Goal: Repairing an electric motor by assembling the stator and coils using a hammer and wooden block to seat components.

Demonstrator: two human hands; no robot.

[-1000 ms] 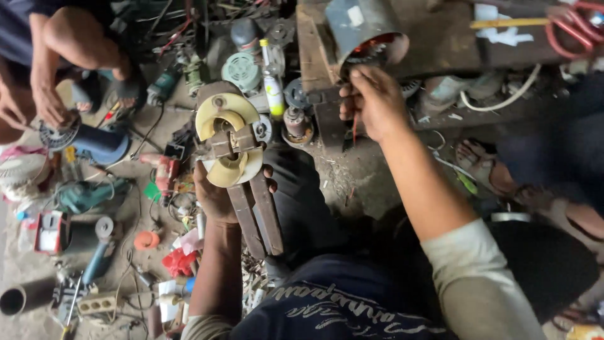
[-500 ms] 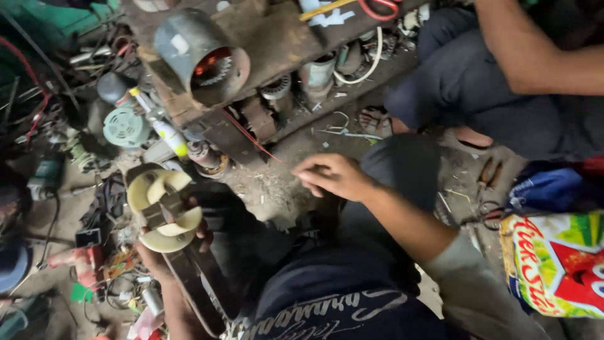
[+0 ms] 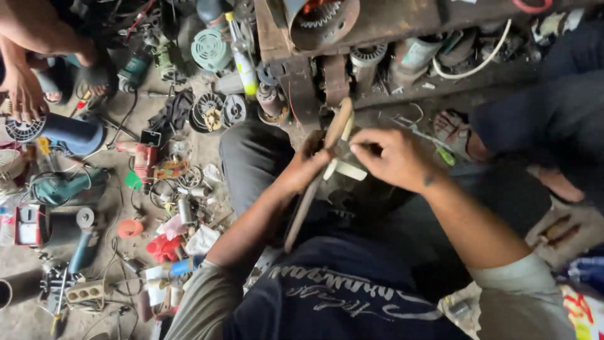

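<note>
Looking down over my own lap, I see my left hand (image 3: 309,165) wrapped around a brass-coloured puller (image 3: 333,132), a disc-shaped part now turned edge-on so it reads as a thin tan oval with pale cream arms poking out at its 4 o'clock side. Two long, flat, dark bars (image 3: 301,214) hang from it toward 7 o'clock, running down across my dark trousers. My right hand (image 3: 393,158) comes in from 4 o'clock with its fingers pinched on one of the pale arms, thumb and forefinger closed on it, so both hands are gripping the same piece just in front of my knees, near the middle of the view. At 12 o'clock sits a worn wooden bench (image 3: 390,25) with a grey motor housing (image 3: 318,22) on its edge, copper windings visible inside. At 10 o'clock lies a green fan cover (image 3: 211,50) beside a yellow-green spray bottle (image 3: 244,60). A red power tool (image 3: 143,160) rests at 9 o'clock among loose parts on the floor. Another person's hand (image 3: 25,94) reaches down at the far 10 o'clock corner, touching a round wire guard (image 3: 24,129).
</note>
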